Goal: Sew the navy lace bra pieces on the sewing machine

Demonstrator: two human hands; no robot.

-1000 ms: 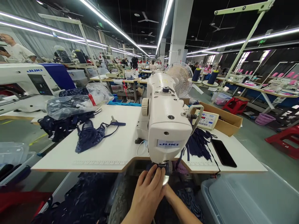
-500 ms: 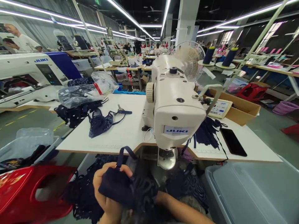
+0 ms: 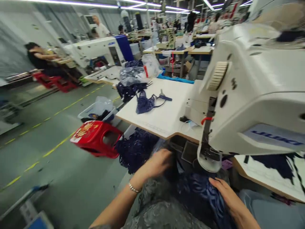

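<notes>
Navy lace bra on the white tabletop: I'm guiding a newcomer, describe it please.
Find the large white JUKI sewing machine at right, then the flat white tabletop left of it. The navy lace bra lies there singly, unlike the heaped navy garments farther left.

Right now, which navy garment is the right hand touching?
The lace garment below the near sewing machine: the right hand touches it. The bra on the white tabletop and the navy pile beneath its edge lie apart.
</notes>
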